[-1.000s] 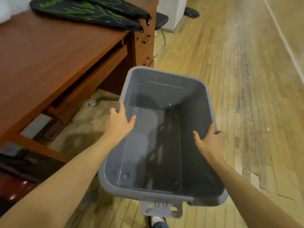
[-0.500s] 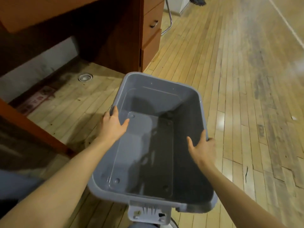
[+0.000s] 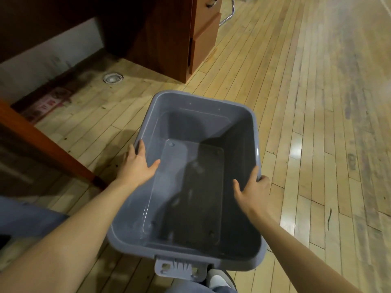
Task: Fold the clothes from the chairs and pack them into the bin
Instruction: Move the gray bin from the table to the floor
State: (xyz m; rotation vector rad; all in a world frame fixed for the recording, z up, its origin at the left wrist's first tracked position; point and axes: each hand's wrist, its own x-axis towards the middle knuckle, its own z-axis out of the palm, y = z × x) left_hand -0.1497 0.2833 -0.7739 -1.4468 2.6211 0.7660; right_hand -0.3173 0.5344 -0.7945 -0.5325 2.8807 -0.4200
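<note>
One grey bin (image 3: 203,106) hangs above the floor (image 3: 306,102), two hands gripping its long rims: left hand (image 3: 137,166), right hand (image 3: 254,190).

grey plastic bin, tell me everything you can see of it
The grey rectangular plastic bin looks smooth and glossy, with a rolled rim, rounded corners and a latch tab on its near end. It is empty and upright. The left hand and right hand each grip a long side rim, thumbs inside, above the wooden plank floor.

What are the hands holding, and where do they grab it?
The grey bin: the left hand grips its left rim, the right hand its right rim.
</note>
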